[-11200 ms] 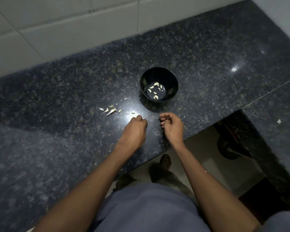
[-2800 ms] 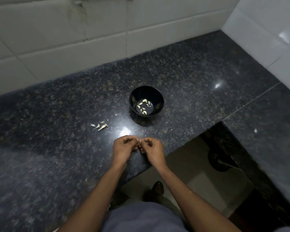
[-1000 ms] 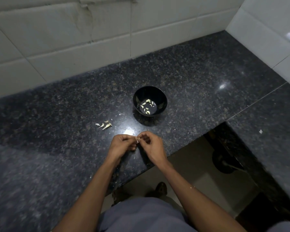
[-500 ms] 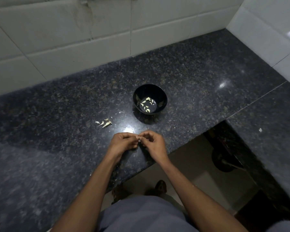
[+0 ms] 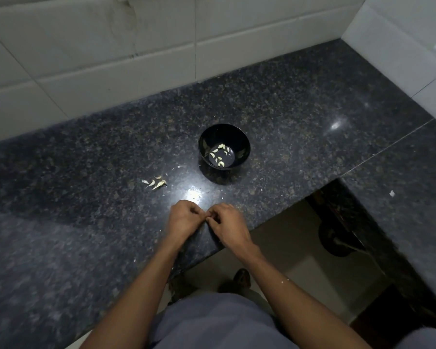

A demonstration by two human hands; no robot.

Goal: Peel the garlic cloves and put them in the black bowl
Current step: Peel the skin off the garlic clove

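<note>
A black bowl stands on the dark granite counter and holds several pale peeled garlic cloves. To its left, several unpeeled garlic cloves lie loose on the stone. Close to the counter's front edge my left hand and my right hand meet fingertip to fingertip. Both have curled fingers pinching a small garlic clove between them; almost all of it is hidden by the fingers.
White tiled walls close the back and right sides. The counter turns a corner at the right, where a white scrap lies. Below the front edge I see the floor and my feet. Tiny skin flakes dot the stone.
My hands have stayed together near the front edge, fingers working on the clove. The bowl and loose cloves have not moved; the camera shifted slightly.
</note>
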